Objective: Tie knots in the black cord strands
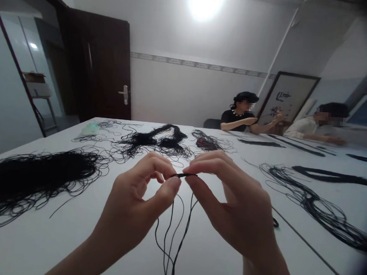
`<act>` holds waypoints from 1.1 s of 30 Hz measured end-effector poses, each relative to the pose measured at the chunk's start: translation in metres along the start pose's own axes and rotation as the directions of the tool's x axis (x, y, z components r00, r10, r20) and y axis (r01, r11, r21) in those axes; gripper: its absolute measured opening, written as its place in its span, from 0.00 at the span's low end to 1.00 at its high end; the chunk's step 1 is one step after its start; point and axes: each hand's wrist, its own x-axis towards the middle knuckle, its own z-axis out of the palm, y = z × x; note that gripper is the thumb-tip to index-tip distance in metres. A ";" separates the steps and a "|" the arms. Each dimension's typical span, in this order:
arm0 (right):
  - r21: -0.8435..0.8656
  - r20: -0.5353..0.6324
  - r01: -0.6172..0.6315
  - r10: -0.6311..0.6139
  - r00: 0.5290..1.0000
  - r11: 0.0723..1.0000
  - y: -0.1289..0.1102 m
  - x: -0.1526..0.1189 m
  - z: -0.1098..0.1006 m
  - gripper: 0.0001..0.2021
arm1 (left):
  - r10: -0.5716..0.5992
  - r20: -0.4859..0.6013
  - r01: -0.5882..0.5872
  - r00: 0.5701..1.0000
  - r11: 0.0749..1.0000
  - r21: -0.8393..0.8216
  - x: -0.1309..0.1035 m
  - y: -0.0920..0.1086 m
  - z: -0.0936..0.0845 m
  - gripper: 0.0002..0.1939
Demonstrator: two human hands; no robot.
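Between my two hands a short stretch of black cord (183, 175) is held level above the white table (125, 250). My left hand (145, 189) pinches its left end between thumb and forefinger. At the other end, the thumb and fingers of my right hand (232, 195) are closed on the same cord. Several loose black strands (170, 237) hang below the fingertips toward the bottom of the view. The parts of the cord inside both pinches are hidden.
A thick bundle of black cord (36, 173) lies left. Tangled black cords (152, 139) and a pale green object (90, 128) are farther back. More cord bundles (311, 201) lie right. Two people (240, 114) sit at the far right; a dark door (102, 65) stands behind.
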 end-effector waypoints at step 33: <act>-0.019 0.040 0.027 -0.026 0.999 0.999 -0.016 -0.004 0.036 0.08 | -0.056 -0.116 0.030 0.992 0.977 -0.212 0.002 -0.002 -0.003 0.09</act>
